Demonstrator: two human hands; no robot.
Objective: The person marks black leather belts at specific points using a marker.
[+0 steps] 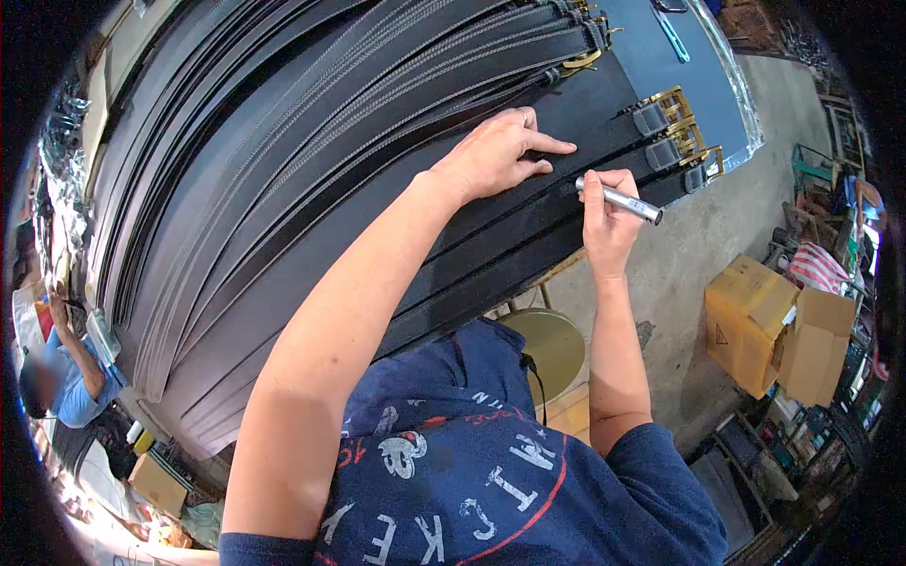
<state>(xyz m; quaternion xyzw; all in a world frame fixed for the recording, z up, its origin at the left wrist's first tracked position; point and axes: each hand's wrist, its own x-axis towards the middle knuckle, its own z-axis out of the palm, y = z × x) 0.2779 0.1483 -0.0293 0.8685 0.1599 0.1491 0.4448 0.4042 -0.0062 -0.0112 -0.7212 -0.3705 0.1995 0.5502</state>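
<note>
Black leather belts lie side by side along the table. My left hand (495, 156) rests on one belt (604, 146), index finger stretched out and thumb apart, with nothing held. Just to its right, my right hand (612, 222) grips a silver marker pen (634, 205). The pen slants across the belts, one end close over the dark leather near my fingertips and the other pointing right. Gold buckles (681, 113) with black keeper loops (649, 119) sit at the belts' right ends, beyond both hands.
A thick bundle of stitched belts (377, 75) covers the table's far side. A teal cutter (674, 38) lies on the blue-grey table surface (703, 57) at the back right. A round stool (543, 349) and an open cardboard box (755, 316) stand below. Another person (80, 377) is at left.
</note>
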